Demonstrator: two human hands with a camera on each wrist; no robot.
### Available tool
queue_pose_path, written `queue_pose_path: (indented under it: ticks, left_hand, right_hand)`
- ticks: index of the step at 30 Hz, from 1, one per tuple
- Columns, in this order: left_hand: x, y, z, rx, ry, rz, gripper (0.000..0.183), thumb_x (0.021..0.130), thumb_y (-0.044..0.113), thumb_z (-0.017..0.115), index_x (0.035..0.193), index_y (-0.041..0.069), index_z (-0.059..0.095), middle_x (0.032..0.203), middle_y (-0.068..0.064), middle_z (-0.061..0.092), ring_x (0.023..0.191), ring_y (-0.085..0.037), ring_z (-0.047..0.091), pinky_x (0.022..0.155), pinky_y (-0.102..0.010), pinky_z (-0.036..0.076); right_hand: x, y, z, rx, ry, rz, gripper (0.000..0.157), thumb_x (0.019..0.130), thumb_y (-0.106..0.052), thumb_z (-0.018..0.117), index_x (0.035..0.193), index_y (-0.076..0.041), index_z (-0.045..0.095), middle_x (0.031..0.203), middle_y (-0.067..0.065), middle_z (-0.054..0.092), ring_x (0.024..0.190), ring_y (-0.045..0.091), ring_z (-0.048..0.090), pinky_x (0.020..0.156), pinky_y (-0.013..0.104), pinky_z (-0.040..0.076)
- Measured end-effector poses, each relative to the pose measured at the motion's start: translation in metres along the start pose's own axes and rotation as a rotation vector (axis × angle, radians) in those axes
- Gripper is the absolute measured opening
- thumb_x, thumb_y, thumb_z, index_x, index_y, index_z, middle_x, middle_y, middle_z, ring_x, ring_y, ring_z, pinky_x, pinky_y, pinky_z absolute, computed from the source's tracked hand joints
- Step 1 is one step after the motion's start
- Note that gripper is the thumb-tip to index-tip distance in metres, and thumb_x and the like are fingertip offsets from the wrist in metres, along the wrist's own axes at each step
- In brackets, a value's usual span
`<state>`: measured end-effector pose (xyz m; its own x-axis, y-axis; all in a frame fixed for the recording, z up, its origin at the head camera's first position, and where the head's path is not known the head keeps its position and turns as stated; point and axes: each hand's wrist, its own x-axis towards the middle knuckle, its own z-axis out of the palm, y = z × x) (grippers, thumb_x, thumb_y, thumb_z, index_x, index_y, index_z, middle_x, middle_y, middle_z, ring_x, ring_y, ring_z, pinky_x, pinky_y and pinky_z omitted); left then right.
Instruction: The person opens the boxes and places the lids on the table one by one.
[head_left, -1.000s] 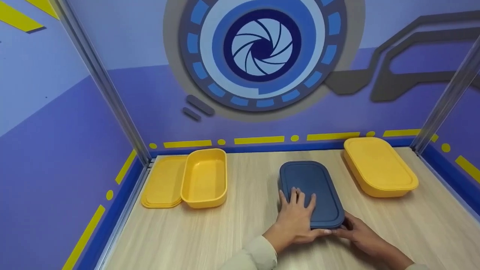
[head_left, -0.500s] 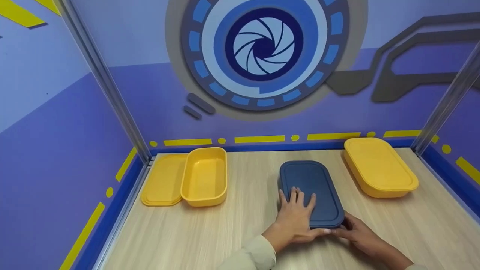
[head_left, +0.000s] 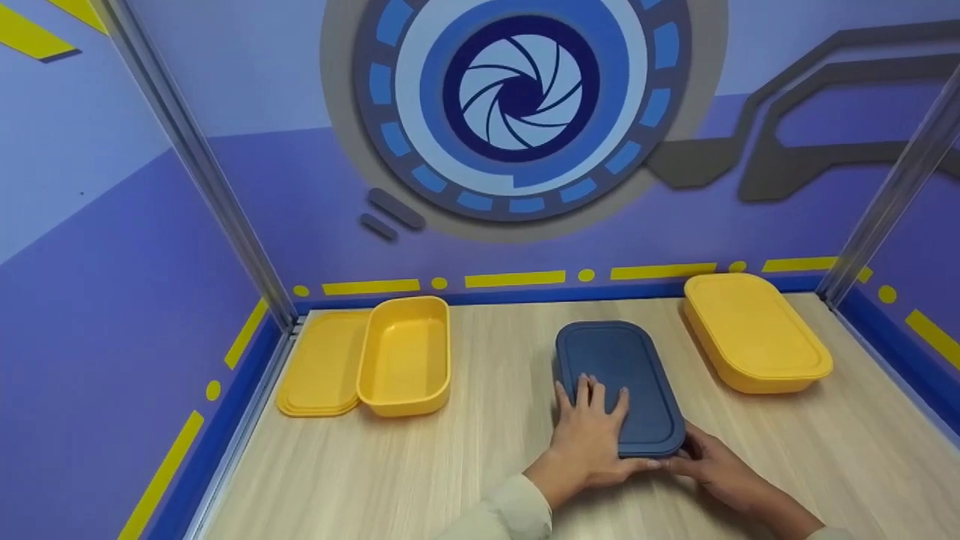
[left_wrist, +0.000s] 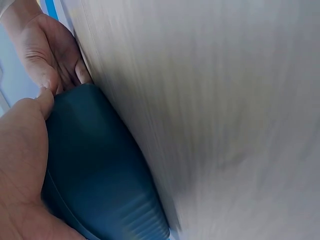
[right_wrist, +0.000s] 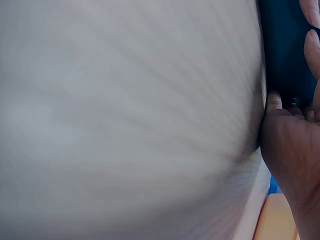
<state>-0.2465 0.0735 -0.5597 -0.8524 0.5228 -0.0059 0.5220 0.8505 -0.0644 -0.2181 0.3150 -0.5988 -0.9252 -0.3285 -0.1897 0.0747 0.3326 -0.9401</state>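
A dark blue lidded food container (head_left: 637, 375) lies on the table right of centre in the head view. My left hand (head_left: 587, 442) rests on its lid with fingers spread, its thumb at the near end. At the near right corner, my right hand (head_left: 724, 469) grips the container, thumb at the near end and fingers round the side, partly hidden. The two thumbs nearly meet. In the left wrist view the container's side (left_wrist: 100, 160) shows with ridges low on it. The right wrist view shows my right fingers against the container (right_wrist: 287, 55).
A yellow lidded container (head_left: 757, 330) stands at the back right. At the left an open yellow container (head_left: 409, 360) stands beside a yellow lid (head_left: 322, 367), overlapping its edge. Printed walls (head_left: 517, 255) with metal corner posts (head_left: 202, 165) bound the wooden table (head_left: 375, 480).
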Motion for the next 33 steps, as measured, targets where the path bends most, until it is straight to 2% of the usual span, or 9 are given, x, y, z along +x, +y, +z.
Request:
queue_pose_path:
  ticks: [2, 4, 7, 9, 19, 24, 28, 31, 33]
  left_hand:
    - [0.0000, 0.0004, 0.0006, -0.002, 0.004, -0.004, 0.112, 0.079, 0.106, 0.020, 0.170, 0.041, 0.021, 0.175, -0.011, 0.031, 0.165, -0.037, 0.028, 0.125, -0.070, 0.031]
    - [-0.0001, 0.0005, 0.0007, 0.001, 0.006, -0.007, 0.112, 0.079, 0.106, 0.019, 0.170, 0.041, 0.021, 0.175, -0.011, 0.032, 0.165, -0.036, 0.028, 0.125, -0.069, 0.032]
    - [-0.0008, 0.0002, 0.0000, -0.003, 0.000, -0.007, 0.113, 0.079, 0.106, 0.020, 0.170, 0.040, 0.021, 0.174, -0.011, 0.032, 0.165, -0.036, 0.028, 0.124, -0.069, 0.033]
    - [-0.0012, -0.0005, -0.0009, -0.007, -0.004, -0.004, 0.113, 0.078, 0.106, 0.020, 0.170, 0.040, 0.021, 0.174, -0.011, 0.032, 0.165, -0.037, 0.028, 0.124, -0.069, 0.034]
    - [-0.0002, -0.0050, -0.0042, -0.028, -0.026, 0.010, 0.111, 0.079, 0.106, 0.024, 0.170, 0.041, 0.021, 0.176, -0.011, 0.031, 0.166, -0.035, 0.028, 0.126, -0.067, 0.033]
    - [-0.0013, -0.0052, -0.0042, -0.008, -0.027, 0.015, 0.111, 0.080, 0.105, 0.021, 0.170, 0.040, 0.021, 0.176, -0.011, 0.031, 0.165, -0.036, 0.029, 0.125, -0.068, 0.034]
    - [-0.0021, -0.0055, -0.0026, 0.013, -0.022, 0.027, 0.109, 0.082, 0.104, 0.018, 0.171, 0.039, 0.021, 0.175, -0.012, 0.032, 0.165, -0.037, 0.030, 0.124, -0.068, 0.035]
    - [-0.0021, -0.0051, -0.0028, 0.034, -0.019, 0.034, 0.108, 0.083, 0.103, 0.017, 0.171, 0.038, 0.022, 0.174, -0.013, 0.033, 0.164, -0.037, 0.031, 0.123, -0.068, 0.036]
    - [-0.0017, -0.0039, -0.0040, 0.074, -0.014, 0.033, 0.108, 0.084, 0.102, 0.016, 0.170, 0.038, 0.023, 0.173, -0.013, 0.035, 0.163, -0.037, 0.034, 0.121, -0.068, 0.039]
  right_hand:
    - [-0.0003, 0.0005, -0.0002, 0.002, -0.001, 0.002, 0.094, 0.097, -0.025, 0.077, 0.171, -0.007, 0.021, 0.178, 0.024, 0.018, 0.165, 0.038, 0.017, 0.102, 0.002, 0.033]
    - [-0.0009, 0.0009, -0.0005, 0.005, -0.005, -0.003, 0.095, 0.098, -0.024, 0.077, 0.171, -0.007, 0.019, 0.178, 0.024, 0.017, 0.162, 0.015, 0.027, 0.103, 0.002, 0.033]
    - [-0.0021, 0.0008, -0.0007, 0.012, -0.017, -0.013, 0.095, 0.099, -0.023, 0.075, 0.172, -0.008, 0.016, 0.179, 0.024, 0.014, 0.143, -0.019, 0.033, 0.105, 0.002, 0.032]
    - [-0.0024, 0.0005, -0.0009, 0.017, -0.022, -0.020, 0.096, 0.099, -0.023, 0.075, 0.172, -0.008, 0.014, 0.179, 0.025, 0.013, 0.129, -0.031, 0.031, 0.105, 0.002, 0.031]
    - [-0.0007, 0.0024, -0.0016, 0.011, -0.011, -0.019, 0.096, 0.099, -0.025, 0.076, 0.172, -0.010, 0.016, 0.179, 0.022, 0.015, 0.130, -0.032, 0.032, 0.104, 0.001, 0.031]
    - [-0.0004, 0.0003, 0.0006, -0.025, 0.013, 0.021, 0.096, 0.098, -0.029, 0.077, 0.172, -0.012, 0.018, 0.179, 0.018, 0.018, 0.164, 0.015, 0.024, 0.104, 0.001, 0.030]
    - [-0.0007, 0.0001, 0.0011, -0.035, 0.014, 0.018, 0.095, 0.098, -0.030, 0.077, 0.172, -0.012, 0.020, 0.179, 0.018, 0.019, 0.164, 0.016, 0.025, 0.103, 0.002, 0.031]
    - [-0.0010, 0.0008, 0.0003, -0.030, 0.009, 0.008, 0.093, 0.099, -0.031, 0.076, 0.172, -0.012, 0.021, 0.179, 0.019, 0.020, 0.152, -0.008, 0.031, 0.103, 0.002, 0.031]
    - [-0.0010, 0.0005, -0.0002, -0.020, 0.006, -0.009, 0.093, 0.099, -0.029, 0.075, 0.172, -0.011, 0.021, 0.179, 0.021, 0.019, 0.151, -0.009, 0.031, 0.104, 0.002, 0.031]
